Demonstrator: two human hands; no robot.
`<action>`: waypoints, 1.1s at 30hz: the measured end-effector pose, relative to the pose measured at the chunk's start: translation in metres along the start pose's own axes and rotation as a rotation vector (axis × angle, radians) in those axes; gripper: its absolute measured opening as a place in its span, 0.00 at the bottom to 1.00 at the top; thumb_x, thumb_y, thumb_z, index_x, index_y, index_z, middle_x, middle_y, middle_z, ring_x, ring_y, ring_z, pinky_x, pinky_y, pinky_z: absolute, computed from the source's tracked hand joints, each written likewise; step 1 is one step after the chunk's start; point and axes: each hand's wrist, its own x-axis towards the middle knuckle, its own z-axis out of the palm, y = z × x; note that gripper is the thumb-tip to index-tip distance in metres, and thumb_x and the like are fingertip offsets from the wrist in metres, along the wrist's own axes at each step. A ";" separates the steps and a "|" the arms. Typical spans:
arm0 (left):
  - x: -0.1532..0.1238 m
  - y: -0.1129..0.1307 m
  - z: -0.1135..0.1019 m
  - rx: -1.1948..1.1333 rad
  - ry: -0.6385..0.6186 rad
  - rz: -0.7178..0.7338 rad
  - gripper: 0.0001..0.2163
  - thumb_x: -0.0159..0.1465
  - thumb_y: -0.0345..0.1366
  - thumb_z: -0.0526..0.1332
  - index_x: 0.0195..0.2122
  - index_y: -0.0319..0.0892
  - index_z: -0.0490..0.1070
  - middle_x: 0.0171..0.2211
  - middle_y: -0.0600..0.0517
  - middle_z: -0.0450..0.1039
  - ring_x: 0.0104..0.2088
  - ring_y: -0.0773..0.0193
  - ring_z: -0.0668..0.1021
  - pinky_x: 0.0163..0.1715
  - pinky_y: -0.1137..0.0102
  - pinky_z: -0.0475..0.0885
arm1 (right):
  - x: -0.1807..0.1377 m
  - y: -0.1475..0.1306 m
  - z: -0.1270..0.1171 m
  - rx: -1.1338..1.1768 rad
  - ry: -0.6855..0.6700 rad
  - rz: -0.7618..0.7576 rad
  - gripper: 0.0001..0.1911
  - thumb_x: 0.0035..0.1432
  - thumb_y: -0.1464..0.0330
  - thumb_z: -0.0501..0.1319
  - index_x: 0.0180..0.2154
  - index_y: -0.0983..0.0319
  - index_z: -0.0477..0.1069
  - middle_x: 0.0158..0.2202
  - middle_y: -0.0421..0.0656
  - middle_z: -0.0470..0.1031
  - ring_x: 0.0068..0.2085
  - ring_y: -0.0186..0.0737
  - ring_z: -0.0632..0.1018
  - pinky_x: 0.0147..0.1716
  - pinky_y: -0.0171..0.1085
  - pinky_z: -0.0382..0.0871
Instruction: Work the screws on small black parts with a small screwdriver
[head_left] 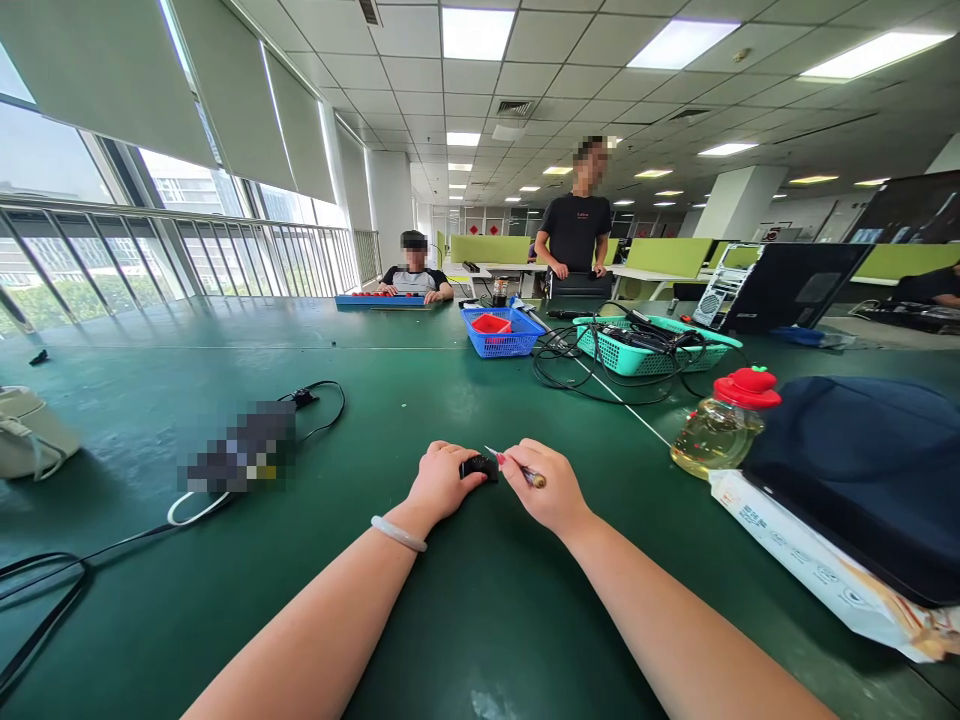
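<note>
My left hand point(441, 482), with a pale bracelet point(399, 534) on its wrist, is closed on a small black object point(480, 466) at the middle of the green table. Its exact kind is too small to make out. Close by on the right, my right hand point(553, 487) is closed in a pen-like grip around a slim pointed tool point(535, 478). The tool's thin, light tip points left, just above the black object; I cannot tell whether they touch. My fingers hide part of both things.
A blurred dark device with cables point(244, 450) lies on the left. Ahead are a blue basket point(499, 346) and a teal basket point(637, 360) of cables. A red-capped bottle point(718, 430), dark bag point(855, 470) and white packet point(810, 560) stand right. Two people are beyond the table.
</note>
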 end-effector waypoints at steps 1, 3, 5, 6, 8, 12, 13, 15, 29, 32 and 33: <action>0.000 0.000 0.000 -0.001 -0.002 0.002 0.13 0.62 0.42 0.65 0.46 0.47 0.80 0.47 0.48 0.81 0.53 0.50 0.73 0.58 0.57 0.66 | 0.000 0.000 0.000 0.009 -0.001 0.002 0.18 0.67 0.65 0.53 0.24 0.59 0.67 0.22 0.37 0.63 0.23 0.32 0.66 0.24 0.32 0.59; 0.000 0.000 0.000 0.000 -0.008 -0.006 0.13 0.63 0.42 0.65 0.47 0.47 0.80 0.47 0.49 0.81 0.53 0.50 0.73 0.58 0.57 0.66 | 0.000 -0.001 -0.001 0.028 -0.010 -0.002 0.19 0.67 0.65 0.53 0.23 0.59 0.66 0.21 0.37 0.63 0.22 0.32 0.66 0.24 0.32 0.59; 0.000 0.001 -0.001 0.006 -0.013 -0.023 0.14 0.63 0.42 0.64 0.48 0.47 0.79 0.48 0.49 0.81 0.54 0.49 0.72 0.59 0.57 0.66 | -0.001 -0.001 -0.002 0.046 -0.039 -0.011 0.19 0.67 0.65 0.53 0.22 0.59 0.65 0.21 0.37 0.64 0.23 0.32 0.66 0.25 0.33 0.59; 0.000 0.001 -0.001 0.010 -0.014 -0.029 0.14 0.64 0.43 0.64 0.49 0.47 0.79 0.48 0.49 0.81 0.55 0.49 0.72 0.59 0.57 0.66 | -0.001 -0.002 -0.002 0.051 -0.059 -0.016 0.19 0.67 0.65 0.53 0.22 0.59 0.65 0.21 0.38 0.65 0.23 0.32 0.67 0.25 0.33 0.59; 0.000 0.002 -0.001 0.017 -0.016 -0.034 0.15 0.64 0.43 0.63 0.50 0.46 0.79 0.50 0.49 0.80 0.55 0.48 0.71 0.59 0.57 0.65 | -0.001 -0.002 -0.002 0.049 -0.100 -0.016 0.19 0.67 0.65 0.53 0.23 0.59 0.65 0.21 0.38 0.66 0.23 0.32 0.67 0.25 0.33 0.58; 0.000 0.001 -0.001 0.017 -0.021 -0.024 0.15 0.64 0.43 0.63 0.50 0.46 0.79 0.49 0.49 0.81 0.55 0.49 0.72 0.58 0.57 0.66 | 0.000 -0.002 -0.001 0.030 -0.142 0.014 0.19 0.66 0.64 0.52 0.22 0.59 0.64 0.21 0.38 0.64 0.23 0.32 0.66 0.25 0.33 0.57; 0.000 0.001 -0.001 0.018 -0.021 -0.023 0.15 0.64 0.43 0.63 0.50 0.46 0.79 0.49 0.49 0.81 0.55 0.49 0.72 0.58 0.57 0.66 | 0.000 -0.002 -0.001 0.029 -0.147 0.023 0.19 0.66 0.64 0.52 0.22 0.59 0.64 0.21 0.38 0.64 0.23 0.32 0.66 0.25 0.32 0.57; 0.000 0.000 0.000 0.021 -0.018 -0.020 0.15 0.64 0.44 0.63 0.50 0.46 0.79 0.49 0.49 0.80 0.55 0.49 0.71 0.58 0.58 0.66 | 0.000 -0.002 -0.001 0.030 -0.160 0.040 0.18 0.66 0.64 0.52 0.23 0.59 0.65 0.22 0.38 0.65 0.24 0.32 0.67 0.26 0.32 0.58; -0.001 0.001 -0.001 0.028 -0.030 -0.037 0.15 0.64 0.42 0.63 0.50 0.45 0.78 0.50 0.50 0.80 0.56 0.49 0.71 0.58 0.58 0.66 | -0.001 -0.001 0.004 -0.008 -0.221 0.065 0.16 0.65 0.67 0.52 0.26 0.60 0.70 0.25 0.39 0.68 0.26 0.33 0.69 0.27 0.33 0.58; 0.000 0.001 -0.001 0.039 -0.031 -0.036 0.15 0.65 0.42 0.63 0.51 0.45 0.77 0.51 0.49 0.79 0.56 0.49 0.71 0.58 0.58 0.66 | -0.001 0.000 0.004 -0.010 -0.233 0.066 0.14 0.65 0.67 0.54 0.26 0.60 0.70 0.25 0.39 0.67 0.26 0.33 0.69 0.27 0.32 0.59; 0.000 0.001 -0.001 0.041 -0.030 -0.032 0.15 0.64 0.42 0.63 0.51 0.45 0.77 0.51 0.48 0.79 0.57 0.49 0.71 0.58 0.57 0.66 | -0.001 0.000 0.004 -0.011 -0.237 0.065 0.14 0.65 0.67 0.54 0.27 0.59 0.70 0.25 0.39 0.67 0.26 0.33 0.69 0.27 0.32 0.59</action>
